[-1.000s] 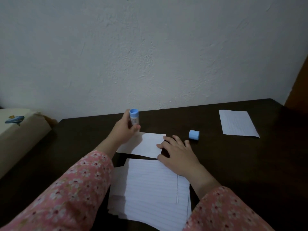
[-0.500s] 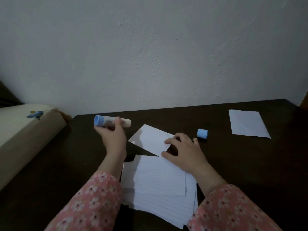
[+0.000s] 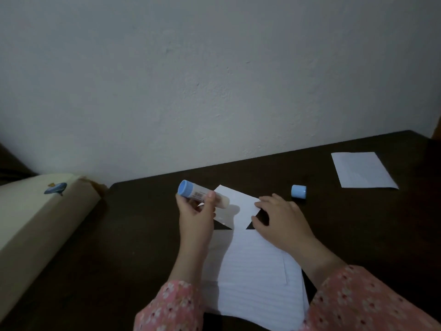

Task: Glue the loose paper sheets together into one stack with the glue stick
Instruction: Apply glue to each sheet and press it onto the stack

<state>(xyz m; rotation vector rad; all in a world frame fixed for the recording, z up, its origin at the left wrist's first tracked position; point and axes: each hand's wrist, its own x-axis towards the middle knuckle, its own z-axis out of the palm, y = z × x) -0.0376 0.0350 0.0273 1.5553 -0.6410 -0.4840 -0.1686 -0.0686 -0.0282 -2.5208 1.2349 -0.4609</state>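
The left hand (image 3: pixel 195 216) clamps its fingers on the light, rigid glue stick (image 3: pixel 202 194), best held mid-barrel, while the right hand's (image 3: pixel 276 218) flat, spread fingers pin the flimsy small sheet (image 3: pixel 238 199) just beside the stick's tip.

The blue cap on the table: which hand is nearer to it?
Right. The right hand rests on a small sheet just left of the blue cap; the left hand, holding the glue stick, is farther left.

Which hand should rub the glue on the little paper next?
The left hand, probably: it already holds the open glue stick over the small sheet, while the right hand steadies that sheet.
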